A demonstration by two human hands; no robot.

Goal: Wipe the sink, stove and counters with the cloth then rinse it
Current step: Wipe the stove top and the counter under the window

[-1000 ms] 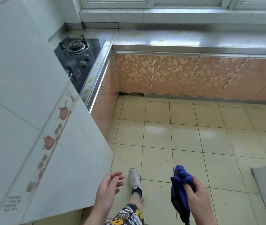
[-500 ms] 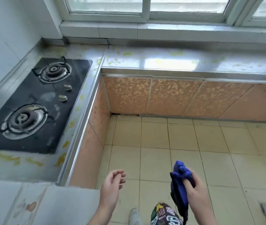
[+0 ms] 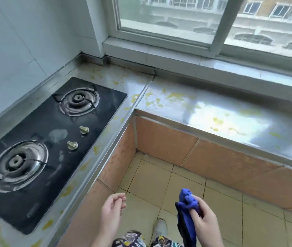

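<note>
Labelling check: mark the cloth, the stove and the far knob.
cloth (image 3: 186, 221), head view, on the blue fold below the right hand.
stove (image 3: 40, 122), head view, bare black glass between the burners.
far knob (image 3: 84, 129), head view, its brass top.

The view swings up and closer to the corner: the stove (image 3: 40, 139) now fills the near left with both burners showing, where a second ago a tiled wall hid most of it. The window (image 3: 177, 18) now shows, with buildings outside.

Left hand (image 3: 112, 208) relaxed, right hand (image 3: 205, 216) clenched
</note>
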